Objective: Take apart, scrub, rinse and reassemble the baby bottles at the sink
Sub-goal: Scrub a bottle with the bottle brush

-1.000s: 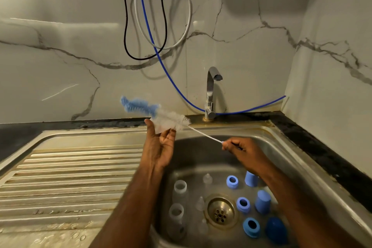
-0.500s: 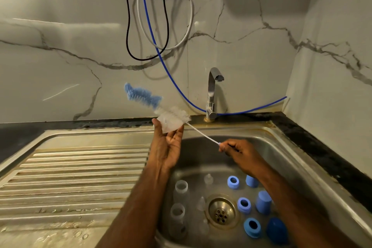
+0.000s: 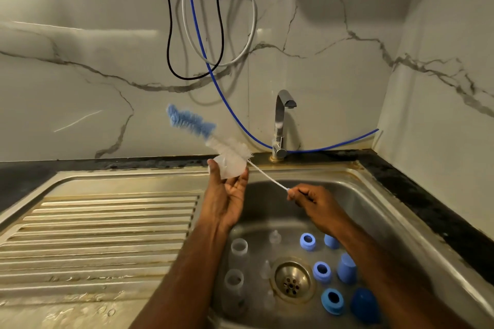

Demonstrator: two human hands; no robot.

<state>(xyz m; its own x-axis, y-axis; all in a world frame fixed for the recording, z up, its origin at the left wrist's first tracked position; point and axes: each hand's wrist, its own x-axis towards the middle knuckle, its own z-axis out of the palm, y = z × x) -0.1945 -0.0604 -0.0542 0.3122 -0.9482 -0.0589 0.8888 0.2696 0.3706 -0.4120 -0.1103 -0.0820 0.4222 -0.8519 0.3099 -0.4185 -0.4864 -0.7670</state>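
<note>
The left hand (image 3: 227, 195) still pinches a clear teat (image 3: 229, 167) on the brush (image 3: 211, 136) — now tilted steeper; the right hand (image 3: 312, 200) keeps gripping its wire handle (image 3: 268, 175).

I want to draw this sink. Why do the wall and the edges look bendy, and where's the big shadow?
Head view: the wide lens curves the sink rim and counter line; a broad shadow darkens the wall's top right, thin ones trail the hanging cables; glare streaks the left wall; the bottle brush stays fairly sharp.

brush (image 3: 208, 136) blue-white | rings (image 3: 322, 271) blue | wall (image 3: 80, 75) white, grey-veined
</note>
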